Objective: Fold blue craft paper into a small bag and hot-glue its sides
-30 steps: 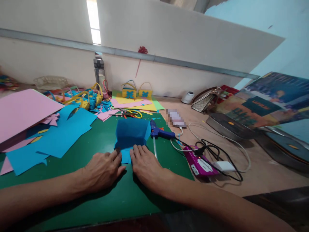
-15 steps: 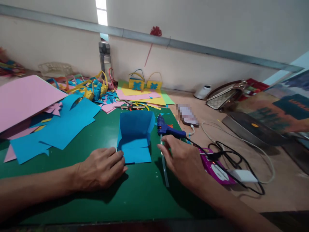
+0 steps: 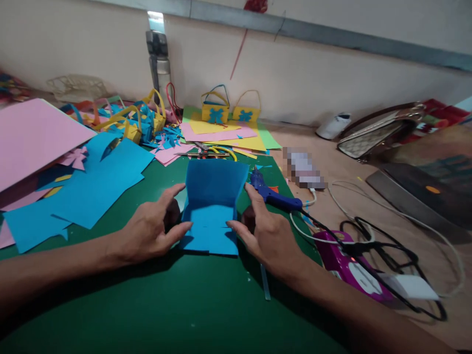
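A blue paper box (image 3: 210, 212) with its back flap standing up and its front flap lying flat sits on the green mat (image 3: 177, 300). My left hand (image 3: 149, 231) grips its left side, thumb on the front edge, index finger along the upright flap. On the right side my right hand (image 3: 271, 233) holds it the same way, with the other fingers curled and partly hidden. Just beyond my right hand lies a blue glue gun (image 3: 275, 195), apart from my fingers. Its clear glue stick (image 3: 265, 282) sticks out below my right wrist.
Blue paper sheets (image 3: 106, 184) and a pink sheet (image 3: 37, 142) lie left. Scissors (image 3: 202, 152) and small yellow paper bags (image 3: 215, 113) are behind the box. To the right are a phone (image 3: 304, 168), a magenta power strip (image 3: 346, 268) with tangled cables, and a handbag (image 3: 379, 137).
My right hand has left the glue gun and moved to the box's right side. My left hand has shifted up along its left side. The upright flap now stands straighter; the view has tilted down.
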A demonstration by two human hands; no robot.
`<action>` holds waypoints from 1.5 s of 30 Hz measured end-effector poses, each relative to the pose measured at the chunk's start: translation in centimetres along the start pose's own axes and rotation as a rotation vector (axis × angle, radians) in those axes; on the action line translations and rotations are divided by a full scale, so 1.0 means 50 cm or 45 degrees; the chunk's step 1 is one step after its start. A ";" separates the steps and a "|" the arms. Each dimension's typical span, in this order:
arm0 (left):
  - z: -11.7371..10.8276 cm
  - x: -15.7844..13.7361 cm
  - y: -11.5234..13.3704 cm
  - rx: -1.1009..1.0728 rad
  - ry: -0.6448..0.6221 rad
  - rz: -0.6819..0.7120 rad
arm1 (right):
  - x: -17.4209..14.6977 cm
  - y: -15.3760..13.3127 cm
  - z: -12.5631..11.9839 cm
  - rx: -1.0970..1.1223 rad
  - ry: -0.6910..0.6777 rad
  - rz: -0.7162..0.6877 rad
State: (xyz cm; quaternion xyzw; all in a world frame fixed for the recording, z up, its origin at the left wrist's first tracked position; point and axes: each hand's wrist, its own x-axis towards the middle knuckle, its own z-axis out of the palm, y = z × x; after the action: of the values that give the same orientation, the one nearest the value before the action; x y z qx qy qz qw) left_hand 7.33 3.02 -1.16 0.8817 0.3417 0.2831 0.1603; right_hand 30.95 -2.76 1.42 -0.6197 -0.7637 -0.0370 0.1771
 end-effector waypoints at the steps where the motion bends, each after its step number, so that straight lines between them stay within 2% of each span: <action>1: 0.001 0.006 0.000 -0.030 0.014 0.000 | 0.002 -0.001 0.003 0.041 0.004 0.008; 9: 0.006 0.036 -0.002 -0.214 -0.022 -0.093 | -0.001 0.009 0.007 0.170 0.107 -0.006; 12: 0.004 0.036 -0.003 -0.289 -0.030 -0.159 | -0.004 0.016 -0.003 0.069 0.207 -0.080; 15: -0.003 0.031 -0.014 -0.275 0.070 -0.179 | -0.009 0.023 -0.019 -0.089 0.333 -0.201; 17: -0.010 0.024 -0.027 -0.134 0.152 -0.089 | -0.015 0.028 -0.031 -0.193 0.336 -0.298; 19: -0.018 0.015 -0.039 0.053 0.174 0.135 | -0.023 0.032 -0.039 -0.275 0.287 -0.375; 22: -0.028 0.004 -0.050 0.205 0.045 0.580 | -0.034 0.035 -0.045 -0.282 0.179 -0.444; 24: -0.031 0.001 -0.050 0.221 -0.085 0.754 | -0.038 0.034 -0.046 -0.245 0.131 -0.475; 27: -0.030 0.002 -0.047 0.172 -0.145 0.755 | -0.039 0.032 -0.046 -0.191 0.140 -0.505; 31: -0.024 0.004 -0.045 0.177 -0.061 0.639 | -0.038 0.031 -0.051 -0.176 0.174 -0.495; 40: -0.030 0.013 -0.074 0.369 0.127 0.659 | -0.034 0.041 -0.052 -0.529 0.185 -0.424; 42: -0.039 0.014 -0.079 0.478 0.084 0.730 | -0.032 0.042 -0.048 -0.604 0.126 -0.485; 45: -0.050 0.013 -0.076 0.581 -0.111 0.925 | -0.034 0.036 -0.041 -0.581 0.054 -0.653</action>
State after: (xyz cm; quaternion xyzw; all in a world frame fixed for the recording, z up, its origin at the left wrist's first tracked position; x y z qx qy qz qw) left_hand 4.27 6.41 -0.75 0.9687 0.0559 0.2009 -0.1347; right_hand 33.43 -4.52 2.51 -0.4303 -0.8628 -0.2631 0.0344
